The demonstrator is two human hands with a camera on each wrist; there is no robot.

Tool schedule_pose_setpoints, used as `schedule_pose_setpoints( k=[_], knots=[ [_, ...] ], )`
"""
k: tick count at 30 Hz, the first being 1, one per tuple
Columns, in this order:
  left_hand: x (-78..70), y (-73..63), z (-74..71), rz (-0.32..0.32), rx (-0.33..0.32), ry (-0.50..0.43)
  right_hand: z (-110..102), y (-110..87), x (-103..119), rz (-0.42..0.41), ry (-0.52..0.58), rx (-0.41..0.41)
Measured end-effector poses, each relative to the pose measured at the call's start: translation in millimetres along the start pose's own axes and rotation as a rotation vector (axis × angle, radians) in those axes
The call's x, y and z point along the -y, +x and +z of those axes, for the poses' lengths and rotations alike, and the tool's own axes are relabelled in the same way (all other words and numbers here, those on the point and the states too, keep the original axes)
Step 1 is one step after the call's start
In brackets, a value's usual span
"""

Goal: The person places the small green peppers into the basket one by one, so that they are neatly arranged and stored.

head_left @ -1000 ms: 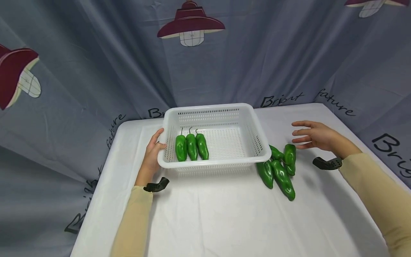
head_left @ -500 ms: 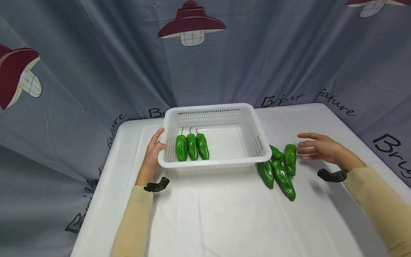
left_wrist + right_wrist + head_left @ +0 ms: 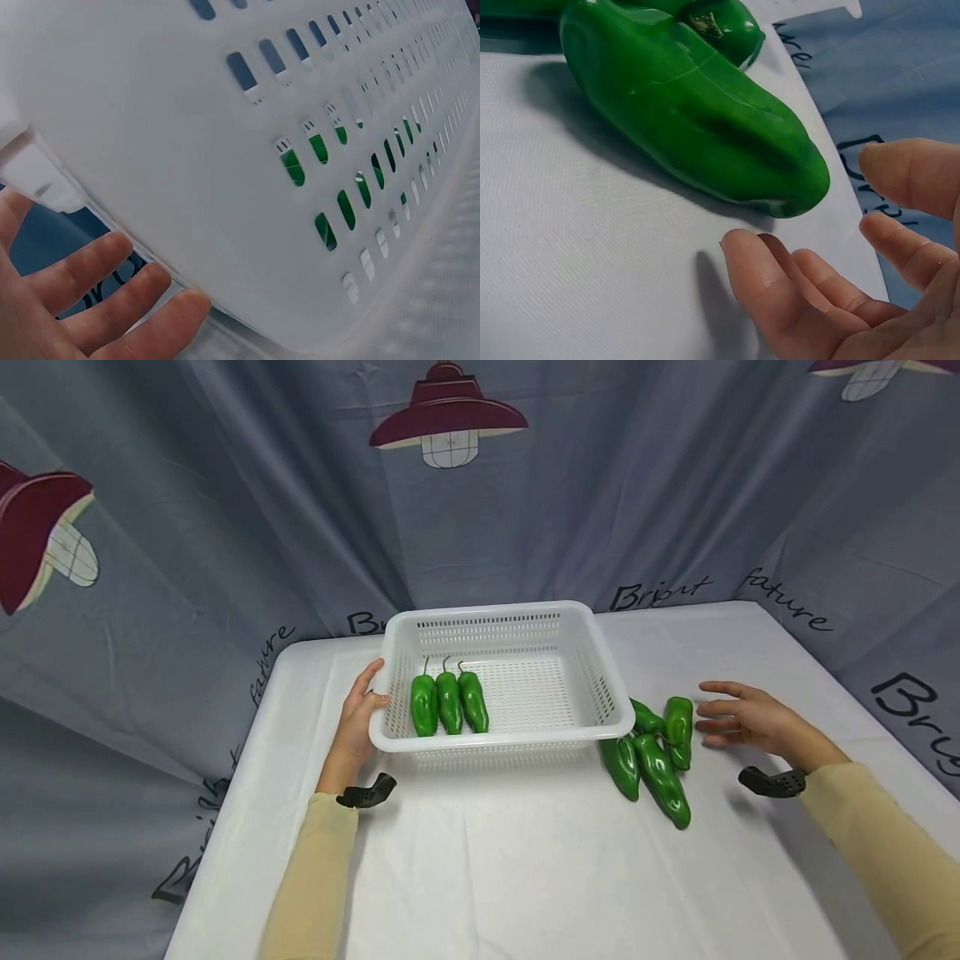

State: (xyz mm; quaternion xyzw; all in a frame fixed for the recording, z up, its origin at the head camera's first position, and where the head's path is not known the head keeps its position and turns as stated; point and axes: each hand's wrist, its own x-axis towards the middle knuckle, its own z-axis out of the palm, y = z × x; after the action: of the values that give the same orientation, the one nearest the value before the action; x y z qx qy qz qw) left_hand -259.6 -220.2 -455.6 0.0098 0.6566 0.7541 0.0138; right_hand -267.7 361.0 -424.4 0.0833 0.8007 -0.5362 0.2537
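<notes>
My left hand holds the left end of a white slotted plastic basket, its thumb over the rim in the head view. Its other fingers lie against the outside of the end wall in the left wrist view. Inside the basket, three glossy green peppers lie side by side at the left, stems pointing away. My right hand hovers to the right of a loose green pepper. Fingers apart, it holds nothing; in the right wrist view a gap separates the fingertips from that pepper.
Several more green peppers lie in a cluster by the basket's right front corner, partly tucked under its rim. A white cloth covers the table. Grey-blue curtain with printed lamps hangs close behind and at both sides.
My right hand has shifted slightly right and toward me, now level with the nearest loose pepper. The left hand, basket and peppers stay in place.
</notes>
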Motion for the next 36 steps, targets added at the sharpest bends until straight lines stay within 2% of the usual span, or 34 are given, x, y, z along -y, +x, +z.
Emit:
schedule_pose_setpoints(
  k=[14, 18, 25, 36],
  knots=[
    [-1.1, -1.0, 1.5, 0.003, 0.005, -0.005, 13, 1.9, -1, -0.021, 0.006, -0.033],
    [-1.1, -1.2, 1.2, 0.001, 0.003, -0.006, 19, 1.1, -2, -0.045, -0.026, -0.038],
    [-1.2, -2.9, 0.4, -0.002, 0.0, -0.007, 33, -0.8, 1, -0.062, -0.159, -0.079],
    [-2.2, -3.6, 1.5, 0.0, 0.008, -0.013, 37, 0.8, -2, -0.062, -0.188, -0.101]
  ],
)
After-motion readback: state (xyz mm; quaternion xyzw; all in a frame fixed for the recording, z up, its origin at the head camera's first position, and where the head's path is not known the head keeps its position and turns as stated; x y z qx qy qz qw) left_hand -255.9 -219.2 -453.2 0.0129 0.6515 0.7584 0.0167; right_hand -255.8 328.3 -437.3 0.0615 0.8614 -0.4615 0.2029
